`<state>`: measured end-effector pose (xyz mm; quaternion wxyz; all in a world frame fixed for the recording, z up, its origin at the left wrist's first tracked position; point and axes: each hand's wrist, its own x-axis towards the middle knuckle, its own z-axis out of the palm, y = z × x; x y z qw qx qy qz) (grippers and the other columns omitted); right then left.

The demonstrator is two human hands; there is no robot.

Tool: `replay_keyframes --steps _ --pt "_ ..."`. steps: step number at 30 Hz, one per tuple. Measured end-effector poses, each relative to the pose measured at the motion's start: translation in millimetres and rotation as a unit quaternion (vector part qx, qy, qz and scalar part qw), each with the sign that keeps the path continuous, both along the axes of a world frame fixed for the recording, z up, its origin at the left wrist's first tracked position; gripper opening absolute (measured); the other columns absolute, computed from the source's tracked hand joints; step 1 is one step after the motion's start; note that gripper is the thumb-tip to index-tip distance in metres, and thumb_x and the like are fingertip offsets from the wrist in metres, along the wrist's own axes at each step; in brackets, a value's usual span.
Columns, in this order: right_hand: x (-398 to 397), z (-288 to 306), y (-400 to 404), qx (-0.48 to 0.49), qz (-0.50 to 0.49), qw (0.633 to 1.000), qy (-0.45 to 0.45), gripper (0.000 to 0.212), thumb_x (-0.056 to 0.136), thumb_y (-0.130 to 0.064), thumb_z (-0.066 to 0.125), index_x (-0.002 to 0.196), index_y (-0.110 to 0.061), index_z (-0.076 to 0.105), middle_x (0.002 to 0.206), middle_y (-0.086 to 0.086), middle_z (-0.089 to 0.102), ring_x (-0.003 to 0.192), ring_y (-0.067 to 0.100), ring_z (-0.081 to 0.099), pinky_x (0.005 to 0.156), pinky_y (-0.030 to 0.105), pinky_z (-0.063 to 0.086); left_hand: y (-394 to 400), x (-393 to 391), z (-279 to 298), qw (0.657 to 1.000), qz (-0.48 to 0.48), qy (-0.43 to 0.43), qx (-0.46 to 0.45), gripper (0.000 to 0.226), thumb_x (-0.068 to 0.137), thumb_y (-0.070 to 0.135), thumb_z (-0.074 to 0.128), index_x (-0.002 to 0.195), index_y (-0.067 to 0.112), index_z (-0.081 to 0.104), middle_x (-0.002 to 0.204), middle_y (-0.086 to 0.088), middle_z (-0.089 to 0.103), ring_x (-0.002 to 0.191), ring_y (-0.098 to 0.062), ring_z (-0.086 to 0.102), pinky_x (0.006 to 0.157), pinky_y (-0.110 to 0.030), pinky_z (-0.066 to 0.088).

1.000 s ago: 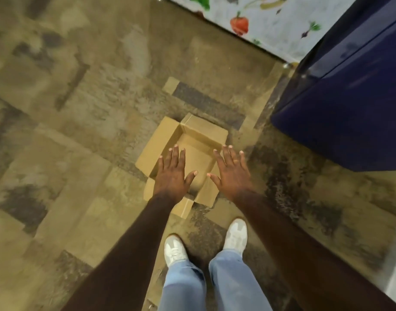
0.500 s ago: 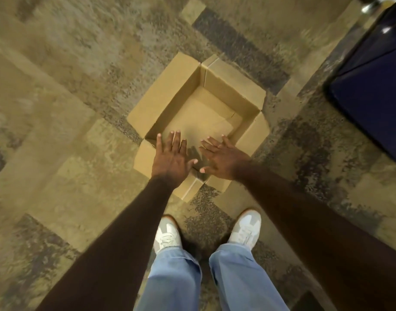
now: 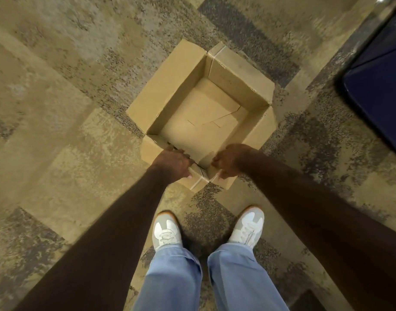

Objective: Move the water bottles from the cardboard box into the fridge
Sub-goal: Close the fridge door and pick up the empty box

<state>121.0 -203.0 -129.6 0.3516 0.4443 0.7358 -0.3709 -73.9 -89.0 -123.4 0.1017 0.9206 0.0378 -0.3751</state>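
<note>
An open cardboard box (image 3: 167, 90) stands on the carpet in front of my feet, flaps folded outward. Its bare bottom shows; no water bottles are visible in it. My left hand (image 3: 173, 161) grips the near corner of the box on the left side, fingers curled over the rim. My right hand (image 3: 231, 159) grips the same corner from the right, fingers over the near-right flap. The dark blue fridge (image 3: 378, 90) fills the right edge of the view, its door appearing shut.
Patterned brown and grey carpet (image 3: 58, 108) surrounds the box. My white shoes (image 3: 167, 232) and blue jeans (image 3: 174, 281) are just behind the box's near corner. The fridge stands about one box-width to the right of the box.
The view has dropped closer to the box. Both hands went from hovering flat with fingers spread above the box to closing on its near corner.
</note>
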Motion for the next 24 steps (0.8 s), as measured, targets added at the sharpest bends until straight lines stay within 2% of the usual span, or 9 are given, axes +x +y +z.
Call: replay_keyframes --steps 5,9,12,14,16,18,20,22,24 --pt "-8.2 12.4 -4.1 0.051 0.018 0.998 0.022 0.039 0.103 -0.032 0.049 0.135 -0.009 0.052 0.116 0.015 0.067 0.099 0.029 0.065 0.090 0.043 0.055 -3.0 -7.0 -12.4 1.000 0.011 0.006 0.004 0.047 0.101 0.054 0.044 0.136 0.026 0.056 0.131 0.003 0.066 0.122 -0.020 0.060 0.110 -0.039 0.039" --pt "-8.6 32.8 -10.6 0.094 0.086 0.992 0.011 0.030 0.099 -0.022 0.061 0.123 -0.004 0.057 0.093 0.010 0.066 0.073 0.022 0.056 0.081 0.040 0.057 -2.6 -10.4 1.8 0.999 -0.003 -0.034 0.017 0.042 0.104 0.050 0.040 0.127 0.023 0.062 0.110 0.001 0.072 0.099 -0.019 0.068 0.097 -0.033 0.049" --pt "-4.2 52.9 -15.4 0.116 0.105 0.988 0.012 0.030 0.097 -0.018 0.063 0.123 -0.006 0.057 0.088 0.007 0.064 0.069 0.019 0.054 0.070 0.035 0.051 -2.3 -7.1 21.6 0.998 -0.018 -0.065 0.005 0.046 0.103 0.056 0.038 0.125 0.023 0.062 0.108 0.001 0.072 0.096 -0.019 0.068 0.086 -0.030 0.049" --pt "1.2 71.5 -18.1 0.125 0.107 0.986 0.013 0.028 0.098 -0.017 0.061 0.124 -0.007 0.056 0.090 0.007 0.065 0.071 0.019 0.055 0.066 0.034 0.046 -2.2 -6.0 35.3 0.995 0.002 -0.099 -0.017 0.061 0.099 0.067 0.029 0.127 0.024 0.061 0.112 0.003 0.073 0.101 -0.019 0.069 0.089 -0.030 0.047" --pt "4.1 94.7 -22.2 0.126 0.107 0.986 0.007 0.026 0.099 -0.016 0.058 0.123 -0.006 0.056 0.086 0.006 0.062 0.069 0.019 0.056 0.062 0.032 0.044 -1.3 -3.3 56.0 0.992 0.032 -0.116 -0.041 0.089 0.090 0.081 0.006 0.129 0.024 0.063 0.123 0.002 0.071 0.117 -0.019 0.064 0.106 -0.035 0.040" --pt "6.5 119.1 -28.3 0.130 0.099 0.987 -0.001 0.024 0.100 -0.016 0.057 0.122 -0.006 0.057 0.082 0.004 0.060 0.067 0.019 0.058 0.059 0.032 0.045 0.2 8.0 88.2 0.992 0.061 -0.101 -0.040 0.106 0.082 0.082 -0.013 0.142 0.026 0.053 0.146 -0.001 0.056 0.143 -0.021 0.041 0.123 -0.045 0.017" --pt "7.4 146.4 -35.7 0.131 0.078 0.988 -0.012 0.024 0.100 -0.015 0.055 0.122 -0.005 0.055 0.086 0.005 0.064 0.068 0.019 0.060 0.059 0.033 0.046 4.2 23.1 126.9 0.987 0.123 -0.099 0.026 0.099 0.085 0.074 -0.019 0.157 0.026 0.028 0.166 -0.005 0.022 0.156 -0.025 0.009 0.126 -0.052 -0.001" --pt "8.0 173.0 -42.2 0.133 0.058 0.989 -0.008 0.023 0.101 -0.014 0.052 0.122 -0.004 0.054 0.094 0.008 0.068 0.073 0.021 0.063 0.060 0.033 0.045 12.1 33.2 159.7 0.944 0.268 -0.168 0.094 0.079 0.097 0.067 0.002 0.161 0.021 0.008 0.169 -0.010 0.000 0.156 -0.029 -0.003 0.125 -0.051 -0.005" --pt "7.6 198.5 -50.7 0.158 0.037 0.987 -0.002 0.023 0.101 -0.016 0.049 0.120 -0.008 0.058 0.096 0.006 0.069 0.077 0.022 0.067 0.060 0.032 0.048 20.3 40.1 188.1 0.861 0.436 -0.233 0.124 0.082 0.101 0.063 0.024 0.161 0.012 0.002 0.168 -0.016 -0.004 0.156 -0.032 -0.002 0.125 -0.048 -0.005"
